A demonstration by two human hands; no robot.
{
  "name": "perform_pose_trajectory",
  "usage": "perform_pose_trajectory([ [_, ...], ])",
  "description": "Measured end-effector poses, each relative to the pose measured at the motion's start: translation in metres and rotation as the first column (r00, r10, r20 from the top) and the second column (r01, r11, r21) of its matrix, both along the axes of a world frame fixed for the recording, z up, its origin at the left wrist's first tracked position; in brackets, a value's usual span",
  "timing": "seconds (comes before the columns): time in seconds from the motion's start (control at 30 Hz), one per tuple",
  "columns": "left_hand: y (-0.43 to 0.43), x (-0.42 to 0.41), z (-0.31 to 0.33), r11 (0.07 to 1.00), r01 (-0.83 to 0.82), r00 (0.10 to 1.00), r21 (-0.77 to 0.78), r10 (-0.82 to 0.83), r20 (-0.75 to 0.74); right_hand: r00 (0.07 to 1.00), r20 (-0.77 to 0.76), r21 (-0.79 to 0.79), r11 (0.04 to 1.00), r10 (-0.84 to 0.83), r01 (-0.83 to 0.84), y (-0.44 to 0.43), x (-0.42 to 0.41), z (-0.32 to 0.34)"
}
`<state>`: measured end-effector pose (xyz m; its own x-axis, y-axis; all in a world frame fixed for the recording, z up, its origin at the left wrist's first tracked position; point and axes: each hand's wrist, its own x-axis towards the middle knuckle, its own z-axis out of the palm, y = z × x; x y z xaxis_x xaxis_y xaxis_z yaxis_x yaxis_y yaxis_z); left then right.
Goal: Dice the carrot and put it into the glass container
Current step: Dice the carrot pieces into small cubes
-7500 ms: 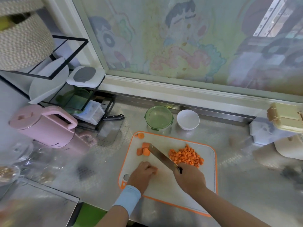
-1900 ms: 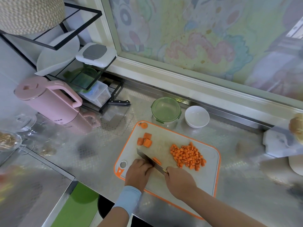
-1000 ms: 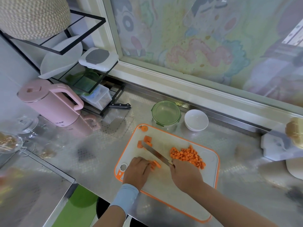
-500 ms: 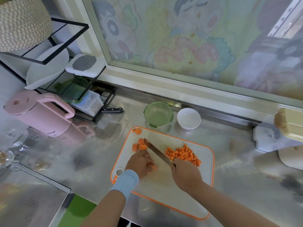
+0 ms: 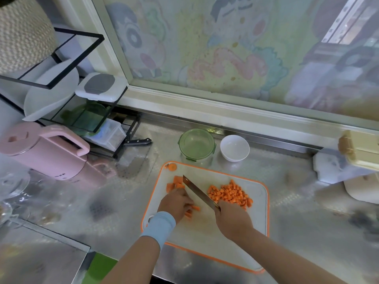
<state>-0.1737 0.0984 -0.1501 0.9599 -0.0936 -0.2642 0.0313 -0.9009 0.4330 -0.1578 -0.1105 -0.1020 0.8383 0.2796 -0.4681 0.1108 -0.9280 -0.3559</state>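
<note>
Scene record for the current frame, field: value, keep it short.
left hand: holds orange carrot sticks down
right hand: grips steel-bladed kitchen knife
surface: white cutting board with orange rim
diced: pile of small orange carrot cubes, right of the blade
uncut: larger orange carrot chunks, left of the blade
target: round green-tinted glass container behind the board, no carrot seen inside
beside target: small white bowl, to its right

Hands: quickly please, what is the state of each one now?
Left hand: fingers curled on carrot strips, holding them.
Right hand: closed, grips the knife.
</note>
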Motion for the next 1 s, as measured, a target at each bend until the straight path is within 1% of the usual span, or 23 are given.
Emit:
perform_pose_trajectory([
  [0.1,0.001,0.004,-0.003,0.998,0.035,0.999,-0.060,-0.034,0.024,0.998,-0.013,-0.015,0.998,-0.057,0.056,0.001,-0.006,-0.001],
  [0.2,0.010,-0.001,-0.004,0.994,0.084,0.988,-0.072,-0.073,0.135,0.995,-0.011,-0.034,0.995,-0.099,0.098,0.001,-0.011,-0.001],
  [0.27,0.020,-0.011,-0.003,0.996,0.082,0.980,-0.032,-0.074,0.186,0.994,-0.011,-0.050,0.993,-0.108,0.108,0.001,-0.014,-0.001],
  [0.37,0.042,-0.032,-0.016,0.997,0.026,0.974,-0.068,-0.010,0.228,0.994,-0.014,-0.065,0.992,-0.106,0.105,0.003,-0.020,-0.002],
  [0.4,0.047,-0.037,-0.016,0.997,0.043,0.970,-0.063,-0.027,0.243,0.994,-0.018,-0.063,0.992,-0.110,0.109,0.004,-0.022,-0.003],
  [0.5,0.054,-0.050,-0.016,0.987,0.160,0.950,-0.020,-0.149,0.274,0.992,-0.025,-0.064,0.991,-0.123,0.121,0.008,-0.027,-0.005],
  [0.57,0.056,-0.056,-0.020,0.982,0.186,0.936,-0.022,-0.170,0.309,0.992,-0.023,-0.070,0.990,-0.125,0.123,0.011,-0.030,-0.007],
  [0.63,0.054,-0.059,-0.024,0.985,0.167,0.940,-0.051,-0.144,0.308,0.992,-0.020,-0.070,0.990,-0.126,0.124,0.014,-0.033,-0.008],
  [0.7,0.050,-0.060,-0.027,0.989,0.140,0.944,-0.043,-0.120,0.308,0.991,-0.020,-0.068,0.989,-0.136,0.134,0.015,-0.037,-0.007],
  [0.77,0.045,-0.058,-0.022,0.995,0.099,0.958,-0.029,-0.087,0.273,0.989,-0.024,-0.067,0.987,-0.148,0.146,0.016,-0.040,-0.007],
  [0.83,0.043,-0.056,-0.019,0.997,0.055,0.963,-0.052,-0.039,0.265,0.988,-0.029,-0.071,0.986,-0.155,0.152,0.016,-0.044,-0.007],
  [0.9,0.040,-0.054,-0.016,0.991,0.077,0.965,-0.106,-0.047,0.257,0.987,-0.033,-0.071,0.985,-0.159,0.156,0.015,-0.047,-0.008],
  [1.0,0.037,-0.050,-0.021,0.973,0.185,0.956,-0.139,-0.145,0.255,0.986,-0.041,-0.079,0.984,-0.161,0.158,0.012,-0.053,-0.010],
])
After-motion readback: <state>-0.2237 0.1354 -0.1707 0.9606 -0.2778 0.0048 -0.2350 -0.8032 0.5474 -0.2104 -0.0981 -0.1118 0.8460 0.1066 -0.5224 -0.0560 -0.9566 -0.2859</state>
